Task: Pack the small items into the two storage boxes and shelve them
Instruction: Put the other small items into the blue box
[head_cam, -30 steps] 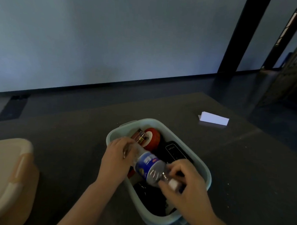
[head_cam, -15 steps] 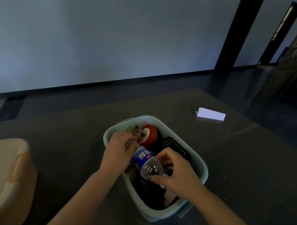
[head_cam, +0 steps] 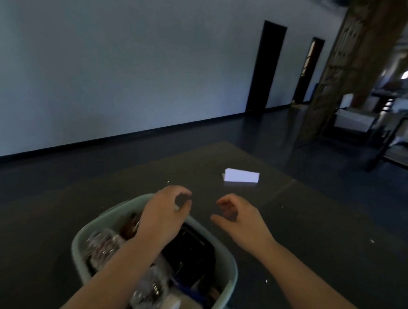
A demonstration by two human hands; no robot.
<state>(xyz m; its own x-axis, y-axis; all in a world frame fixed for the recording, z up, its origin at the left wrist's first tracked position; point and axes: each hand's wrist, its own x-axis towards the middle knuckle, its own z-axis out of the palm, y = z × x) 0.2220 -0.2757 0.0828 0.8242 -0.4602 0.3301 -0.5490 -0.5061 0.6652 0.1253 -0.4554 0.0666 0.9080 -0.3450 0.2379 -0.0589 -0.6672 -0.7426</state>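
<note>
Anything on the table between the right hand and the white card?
Nothing visible. The right hand hovers over bare table, beside the green box, fingers loosely curled and empty. The white card lies farther out, with only open tabletop between them.
</note>
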